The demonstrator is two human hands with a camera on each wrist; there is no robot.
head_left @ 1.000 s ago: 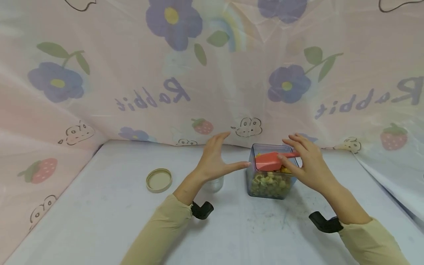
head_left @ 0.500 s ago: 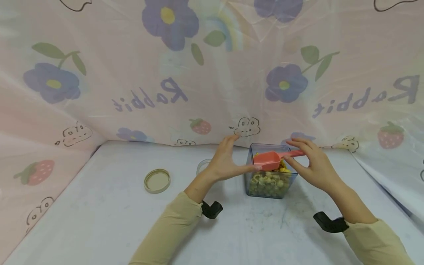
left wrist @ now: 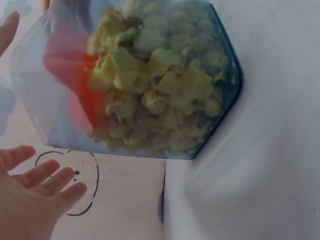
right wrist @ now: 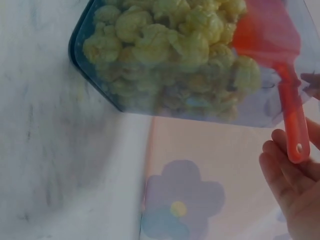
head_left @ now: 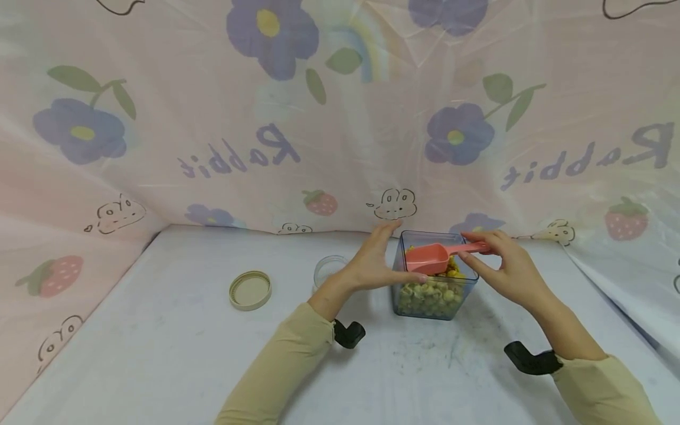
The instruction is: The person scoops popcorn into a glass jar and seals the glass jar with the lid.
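A clear square container (head_left: pixel 432 298) half full of green and yellow pasta shells stands near the back of the table. A coral plastic scoop (head_left: pixel 429 258) lies across its open top. My right hand (head_left: pixel 478 257) pinches the scoop's handle at the container's right rim; the right wrist view shows the handle (right wrist: pixel 291 117) against my fingers (right wrist: pixel 292 192). My left hand (head_left: pixel 385 257) is open, fingers straight, along the container's left side with the thumb at its front wall. In the left wrist view the fingers (left wrist: pixel 42 187) lie spread beside the container (left wrist: pixel 150 100).
A small clear jar (head_left: pixel 329 270) stands just left of my left wrist. Its tan round lid (head_left: pixel 250 290) lies further left on the white table (head_left: pixel 159 354). A flowered plastic sheet (head_left: pixel 319 147) closes off the back and sides.
My left hand has moved right to the container's side, uncovering the small clear jar. The right hand has kept the scoop over the container, shifting slightly.
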